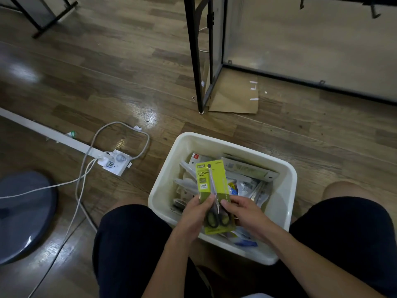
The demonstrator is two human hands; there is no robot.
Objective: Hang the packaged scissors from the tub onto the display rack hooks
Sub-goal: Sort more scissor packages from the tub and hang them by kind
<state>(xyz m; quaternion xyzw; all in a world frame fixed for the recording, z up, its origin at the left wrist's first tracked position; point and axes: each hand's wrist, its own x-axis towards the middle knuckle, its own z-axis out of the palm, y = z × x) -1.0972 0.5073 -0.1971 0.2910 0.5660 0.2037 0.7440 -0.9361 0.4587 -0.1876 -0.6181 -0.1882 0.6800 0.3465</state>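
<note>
A yellow-green pack of scissors (211, 190) with black handles is held upright over the white tub (285, 190) between my knees. My left hand (194, 214) grips the pack's left edge, thumb on its front. My right hand (245, 211) pinches its right edge near the handles. The tub holds several more packaged items (247, 171). The display rack (204, 54) is a black metal frame with a pale panel, standing on the floor beyond the tub; two dark hooks (374, 9) show at the top right.
A flat piece of cardboard (236, 95) lies under the rack's leg. A white power strip (115, 162) with looping cables lies on the wood floor to the left. A dark round fan base (23, 214) sits at far left.
</note>
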